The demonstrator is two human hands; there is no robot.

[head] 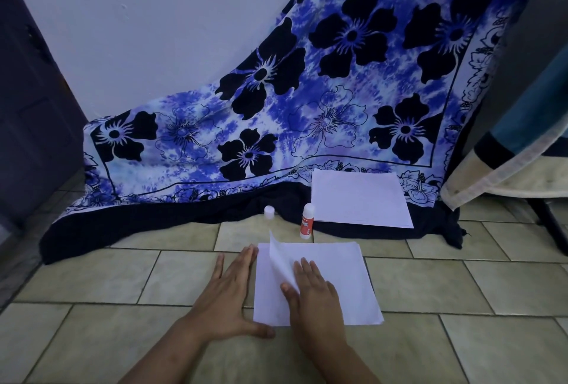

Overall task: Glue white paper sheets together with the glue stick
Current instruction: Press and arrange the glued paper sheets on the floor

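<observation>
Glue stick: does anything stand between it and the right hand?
Nothing visible does. The glue stick stands upright just beyond the far edge of the sheets, straight ahead of the right hand, which rests flat on them. The top sheet's raised corner curls up left of that path.

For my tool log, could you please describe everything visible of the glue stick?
The glue stick is a plastic-looking cylinder with a red label, white lettering and white ends. It stands upright on the tiled floor by the dark cloth edge, left of the far paper sheet. Neither the left hand nor the right hand touches it.
</observation>
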